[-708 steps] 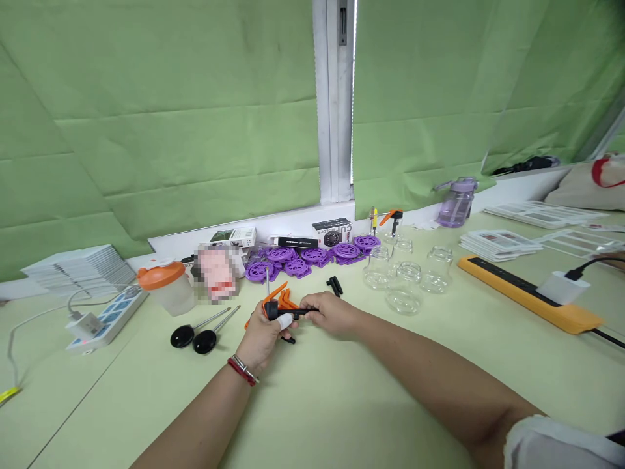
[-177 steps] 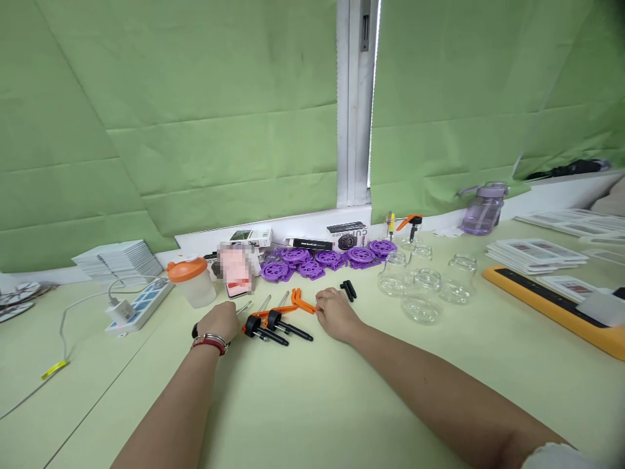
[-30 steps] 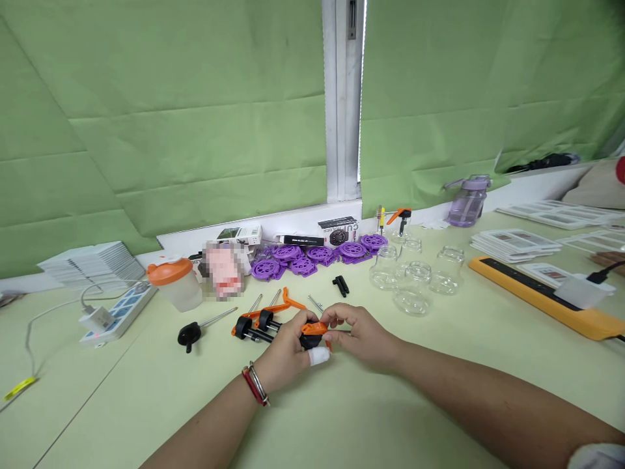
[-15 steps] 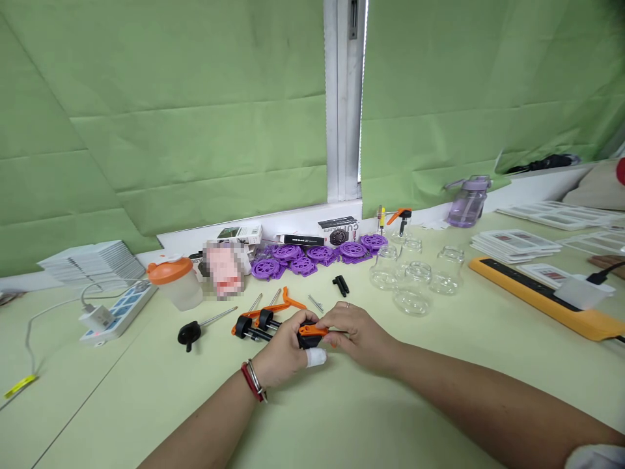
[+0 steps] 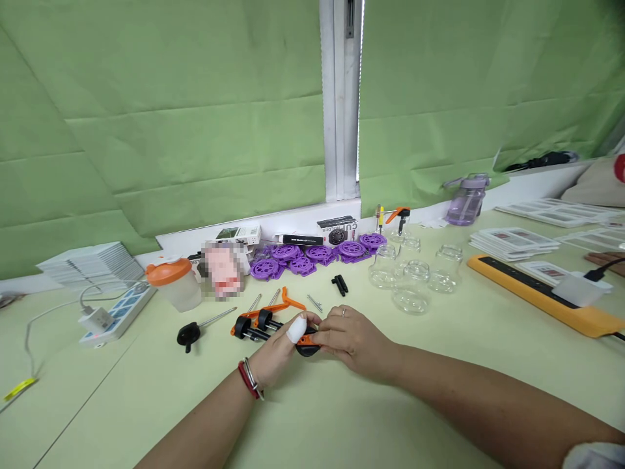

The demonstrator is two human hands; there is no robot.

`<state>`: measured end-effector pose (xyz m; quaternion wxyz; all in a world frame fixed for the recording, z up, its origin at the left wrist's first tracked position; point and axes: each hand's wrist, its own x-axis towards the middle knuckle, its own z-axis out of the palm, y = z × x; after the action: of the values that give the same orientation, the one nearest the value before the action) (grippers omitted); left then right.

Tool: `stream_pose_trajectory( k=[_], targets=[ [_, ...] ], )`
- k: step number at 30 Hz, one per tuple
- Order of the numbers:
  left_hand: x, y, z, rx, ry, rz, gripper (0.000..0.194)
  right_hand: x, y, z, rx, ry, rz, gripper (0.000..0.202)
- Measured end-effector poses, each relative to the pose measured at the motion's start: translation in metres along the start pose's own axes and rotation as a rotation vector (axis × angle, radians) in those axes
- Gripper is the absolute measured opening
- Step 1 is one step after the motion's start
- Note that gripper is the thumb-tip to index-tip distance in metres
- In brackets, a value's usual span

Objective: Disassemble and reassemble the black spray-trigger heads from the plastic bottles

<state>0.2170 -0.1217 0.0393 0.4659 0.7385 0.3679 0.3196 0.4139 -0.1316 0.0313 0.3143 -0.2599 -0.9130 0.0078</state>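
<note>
Between my two hands is a small black part with an orange piece (image 5: 306,340) on it, mostly covered by fingers. My left hand (image 5: 278,352) is closed around its left side, the white-wrapped thumb lying on top. From the right, my right hand (image 5: 354,342) pinches the orange piece. Just beyond my left hand lie black cylindrical parts with round caps (image 5: 243,327) and orange arms (image 5: 293,299). Thin metal pins (image 5: 315,303) and two short black tubes (image 5: 340,284) lie past my fingers.
Purple round plastic frames (image 5: 303,264) line the back beside boxes (image 5: 336,231). Clear glass jars (image 5: 410,301) stand right of centre, an orange power strip (image 5: 537,296) farther right. Leftward are an orange-lidded cup (image 5: 176,286), a black-ended metal rod (image 5: 189,334) and a white power strip (image 5: 120,316).
My left thumb has moved up from below the part onto its top. My right fingers have curled closer over the orange piece, now covering more of it.
</note>
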Motion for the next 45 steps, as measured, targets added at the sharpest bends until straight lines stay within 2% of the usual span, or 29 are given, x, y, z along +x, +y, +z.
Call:
stream_pose_trajectory(
  k=[4, 10, 15, 18, 21, 24, 27, 30, 33, 37, 41, 45],
  targets=[
    [0.0, 0.005, 0.0, -0.115, -0.12, -0.025, 0.032, 0.001, 0.0, 0.001, -0.018, 0.01, -0.003, 0.024],
    [0.001, 0.014, -0.002, -0.134, -0.187, -0.029, 0.022, 0.0, 0.002, 0.002, 0.055, 0.017, 0.001, 0.022],
    [0.0, 0.015, -0.003, -0.118, -0.22, -0.021, 0.024, 0.001, 0.0, -0.004, 0.168, -0.023, 0.04, 0.018],
    [0.0, 0.013, -0.004, -0.099, -0.198, -0.032, 0.024, 0.004, 0.004, -0.01, 0.379, -0.01, 0.208, 0.018],
    [0.0, 0.007, -0.005, -0.098, -0.17, -0.077, 0.024, 0.005, 0.023, -0.011, 0.555, 0.136, 0.511, 0.023],
    [0.0, 0.001, -0.005, -0.163, -0.142, -0.133, 0.025, 0.001, 0.048, -0.003, 0.567, 0.261, 0.724, 0.024],
    [0.001, -0.003, -0.004, -0.296, -0.135, -0.175, 0.025, -0.005, 0.067, 0.01, 0.497, 0.239, 0.839, 0.024],
    [0.002, -0.001, -0.003, -0.449, -0.127, -0.216, 0.023, -0.009, 0.071, 0.021, 0.393, 0.14, 0.832, 0.022],
    [0.004, 0.002, -0.003, -0.56, -0.113, -0.274, 0.022, -0.009, 0.067, 0.028, 0.282, 0.05, 0.733, 0.02],
    [0.005, 0.001, -0.002, -0.652, -0.11, -0.32, 0.02, -0.004, 0.064, 0.036, 0.151, -0.002, 0.695, 0.02],
    [0.005, -0.003, -0.002, -0.696, -0.11, -0.311, 0.019, 0.013, 0.068, 0.04, 0.088, -0.001, 0.703, 0.023],
    [0.005, -0.003, -0.002, -0.708, -0.109, -0.319, 0.018, 0.039, 0.076, 0.042, 0.045, -0.091, 0.748, 0.023]
  ],
)
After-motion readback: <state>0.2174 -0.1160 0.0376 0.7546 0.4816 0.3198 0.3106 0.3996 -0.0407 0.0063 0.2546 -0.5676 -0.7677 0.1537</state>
